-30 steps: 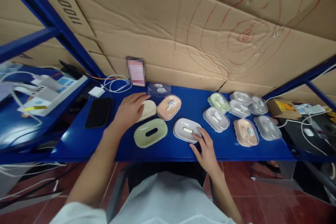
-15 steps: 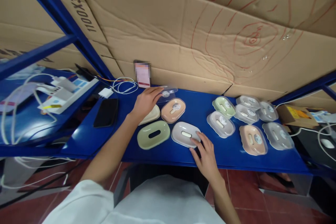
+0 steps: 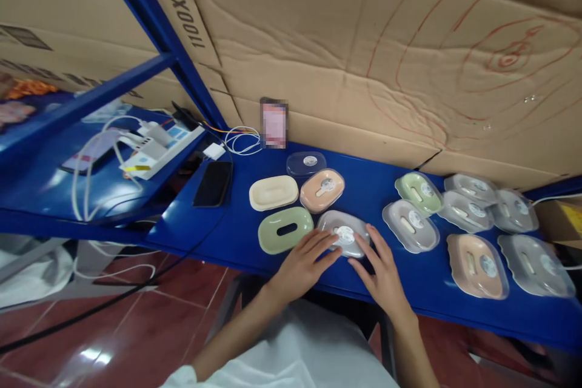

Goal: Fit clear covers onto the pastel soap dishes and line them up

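A grey soap dish (image 3: 328, 219) lies near the table's front edge, with a clear lid (image 3: 344, 235) bearing a round label over it. From the left, my left hand (image 3: 308, 262) has its fingers on the lid and its thumb at the front rim. My right hand (image 3: 381, 264) grips the right end of the dish between thumb and fingers. Whether the lid is fully seated cannot be made out. Just left is a green dish (image 3: 269, 241) with an oval slot. Behind are a cream tray (image 3: 273, 193), a lidded peach dish (image 3: 322, 191) and another clear lid (image 3: 297, 163).
Several lidded dishes, including a green one (image 3: 418, 193) and a peach one (image 3: 476, 267), stand to the right. A black phone (image 3: 212, 184) lies at left; another phone (image 3: 274, 124) leans on the cardboard wall (image 3: 327, 91). A power strip (image 3: 168, 151) and cables occupy the far left.
My left hand has brought a clear lid from the back of the table onto the grey dish. My right hand has stayed at that dish's right end. The view has shifted left.
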Motion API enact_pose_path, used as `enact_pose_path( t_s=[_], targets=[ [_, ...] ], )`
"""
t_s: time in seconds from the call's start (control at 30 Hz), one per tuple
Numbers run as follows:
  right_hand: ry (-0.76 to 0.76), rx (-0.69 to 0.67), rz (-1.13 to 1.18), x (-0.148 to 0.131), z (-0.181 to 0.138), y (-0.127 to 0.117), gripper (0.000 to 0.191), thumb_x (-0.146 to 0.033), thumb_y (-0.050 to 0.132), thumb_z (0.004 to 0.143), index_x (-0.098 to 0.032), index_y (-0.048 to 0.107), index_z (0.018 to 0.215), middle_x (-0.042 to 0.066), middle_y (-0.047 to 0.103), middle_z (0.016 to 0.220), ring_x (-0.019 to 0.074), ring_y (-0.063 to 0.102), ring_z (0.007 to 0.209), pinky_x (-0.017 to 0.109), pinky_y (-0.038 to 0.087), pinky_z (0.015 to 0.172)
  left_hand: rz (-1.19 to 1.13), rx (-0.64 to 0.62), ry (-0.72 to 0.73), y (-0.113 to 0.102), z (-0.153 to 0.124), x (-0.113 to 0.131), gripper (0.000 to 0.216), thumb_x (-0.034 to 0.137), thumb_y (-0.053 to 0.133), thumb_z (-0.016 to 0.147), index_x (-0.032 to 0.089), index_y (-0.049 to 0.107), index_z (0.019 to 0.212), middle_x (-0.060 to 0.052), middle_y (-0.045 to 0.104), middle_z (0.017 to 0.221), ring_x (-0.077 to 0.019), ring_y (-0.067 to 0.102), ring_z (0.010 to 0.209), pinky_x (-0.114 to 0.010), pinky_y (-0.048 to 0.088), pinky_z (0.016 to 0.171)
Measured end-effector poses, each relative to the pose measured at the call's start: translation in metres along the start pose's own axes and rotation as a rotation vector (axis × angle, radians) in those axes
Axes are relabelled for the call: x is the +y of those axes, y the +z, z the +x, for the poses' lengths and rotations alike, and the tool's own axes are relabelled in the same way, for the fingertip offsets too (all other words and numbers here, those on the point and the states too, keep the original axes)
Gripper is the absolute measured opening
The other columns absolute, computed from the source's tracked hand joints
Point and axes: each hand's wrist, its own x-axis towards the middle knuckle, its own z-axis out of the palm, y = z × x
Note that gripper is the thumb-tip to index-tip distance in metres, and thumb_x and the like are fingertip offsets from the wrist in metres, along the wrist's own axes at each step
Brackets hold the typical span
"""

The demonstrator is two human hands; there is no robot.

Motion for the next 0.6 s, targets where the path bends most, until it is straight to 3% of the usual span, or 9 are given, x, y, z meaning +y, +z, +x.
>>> enact_pose_path(
  t_s=[0.17, 0.3, 0.47, 0.6],
  targets=[
    [-0.027, 0.039, -0.05, -0.001, -0.004, 0.006, 0.067, -0.027, 0.056, 0.109, -0.04, 0.032, 0.17, 0.008, 0.031, 0.177, 0.0376, 0.038, 0.161, 0.064, 0.05, 0.12, 0.061, 0.119, -0.136, -0.017, -0.013, -0.007, 0.037, 0.018, 0.061, 0.104, 0.029, 0.067, 0.139, -0.009, 0.074, 0.138, -0.0257, 0.066, 0.136, -0.055, 0.04, 0.129],
    [-0.04, 0.062, -0.127, -0.009, 0.005, 0.008, 0.063, -0.028, 0.056, 0.109, -0.04, 0.038, 0.168, 0.01, 0.04, 0.172, 0.0381, 0.043, 0.156, 0.063, 0.05, 0.117, 0.145, 0.174, -0.263, -0.03, -0.029, -0.018, 0.034, 0.021, 0.067, 0.101, 0.028, 0.069, 0.134, -0.01, 0.074, 0.136, -0.0285, 0.068, 0.131, -0.061, 0.037, 0.127],
    [-0.007, 0.109, -0.172, -0.018, 0.017, 0.021, 0.055, -0.043, 0.063, 0.106, -0.034, 0.053, 0.159, 0.016, 0.052, 0.16, 0.0415, 0.05, 0.147, 0.062, 0.052, 0.109, 0.168, 0.144, -0.291, -0.025, -0.038, -0.027, 0.03, 0.021, 0.064, 0.103, 0.027, 0.07, 0.132, -0.009, 0.077, 0.13, -0.0276, 0.071, 0.126, -0.06, 0.035, 0.126],
    [-0.013, 0.15, -0.198, -0.021, 0.019, 0.023, 0.047, -0.041, 0.061, 0.107, -0.031, 0.06, 0.153, 0.018, 0.056, 0.152, 0.0419, 0.05, 0.145, 0.062, 0.05, 0.109, 0.15, 0.165, -0.309, -0.023, -0.038, -0.027, 0.027, 0.022, 0.064, 0.103, 0.028, 0.072, 0.128, -0.007, 0.08, 0.124, -0.0279, 0.072, 0.123, -0.061, 0.032, 0.125]
  ],
)
